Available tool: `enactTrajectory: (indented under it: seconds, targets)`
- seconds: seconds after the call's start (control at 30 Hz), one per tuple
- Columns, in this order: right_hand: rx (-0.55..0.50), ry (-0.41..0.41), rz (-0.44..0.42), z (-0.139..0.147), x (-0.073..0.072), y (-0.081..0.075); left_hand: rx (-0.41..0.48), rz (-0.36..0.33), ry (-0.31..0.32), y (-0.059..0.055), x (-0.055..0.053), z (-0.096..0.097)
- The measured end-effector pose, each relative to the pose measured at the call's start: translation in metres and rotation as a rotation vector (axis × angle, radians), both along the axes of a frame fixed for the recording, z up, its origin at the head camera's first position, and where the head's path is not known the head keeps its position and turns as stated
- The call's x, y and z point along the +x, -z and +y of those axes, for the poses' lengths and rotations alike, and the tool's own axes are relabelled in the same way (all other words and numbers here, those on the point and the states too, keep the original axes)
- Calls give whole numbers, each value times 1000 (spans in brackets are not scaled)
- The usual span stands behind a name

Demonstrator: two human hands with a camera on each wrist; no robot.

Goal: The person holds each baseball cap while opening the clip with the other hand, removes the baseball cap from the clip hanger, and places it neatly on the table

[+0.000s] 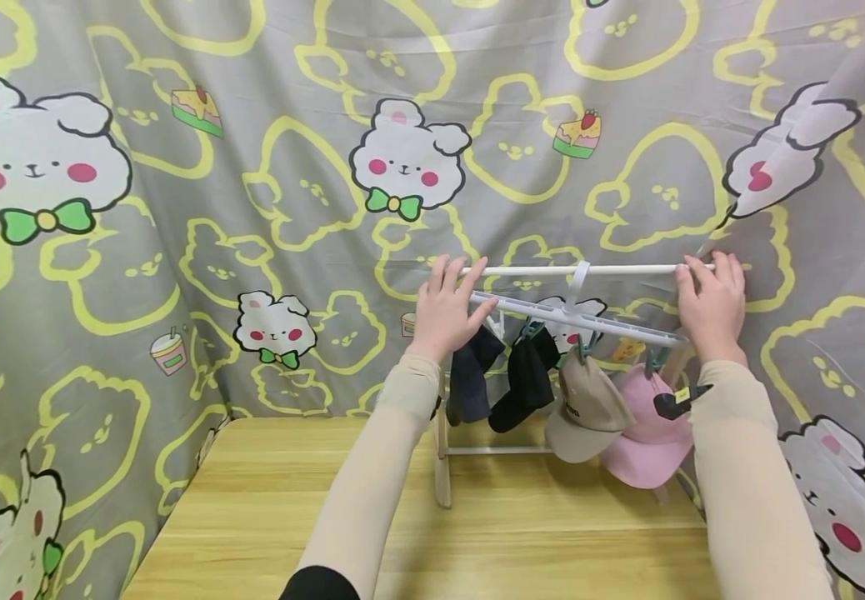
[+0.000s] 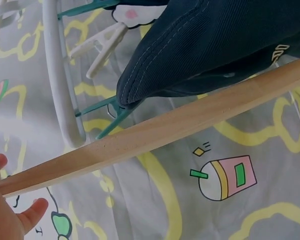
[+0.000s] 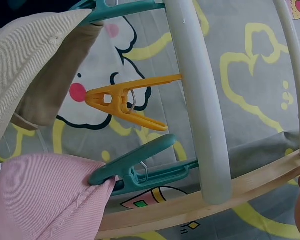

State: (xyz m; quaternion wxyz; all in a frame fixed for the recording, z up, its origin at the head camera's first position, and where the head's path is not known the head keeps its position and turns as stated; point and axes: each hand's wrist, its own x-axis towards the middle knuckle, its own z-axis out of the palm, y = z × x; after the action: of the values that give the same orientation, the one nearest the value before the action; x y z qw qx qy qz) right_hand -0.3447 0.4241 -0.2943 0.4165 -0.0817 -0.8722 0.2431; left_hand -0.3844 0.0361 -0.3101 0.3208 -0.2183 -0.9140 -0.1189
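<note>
My left hand (image 1: 446, 310) holds the left top end of a small rack with wooden legs (image 2: 155, 130) and a white top rod (image 1: 530, 271). My right hand (image 1: 712, 308) grips the rod's other end. From that rod hangs a white clip hanger (image 1: 575, 317), tilted lower at the right. Green clothespins (image 3: 140, 167) on it hold a navy cap (image 1: 472, 375), a black cap (image 1: 526, 379), a beige cap (image 1: 585, 408) and a pink cap (image 1: 650, 429). An orange clothespin (image 3: 125, 100) and a white clothespin (image 2: 100, 47) hang without a cap.
The rack stands on a wood-grain table (image 1: 290, 500), with a white lower bar (image 1: 500, 451) between its legs. Close behind and at both sides hangs a grey cartoon-print curtain (image 1: 267, 225). A black strap device with a yellow label (image 1: 680, 402) sits at my right wrist.
</note>
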Motion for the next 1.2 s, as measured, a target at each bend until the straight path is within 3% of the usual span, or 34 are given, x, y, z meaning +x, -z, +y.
enactTrajectory:
  seconds: [0.6, 1.2]
  targets:
    - [16, 9, -71, -3, 8, 1, 1, 31, 32, 2, 2, -7]
    - [44, -15, -5, -14, 13, 4, 8, 82, 74, 2, 1, -24]
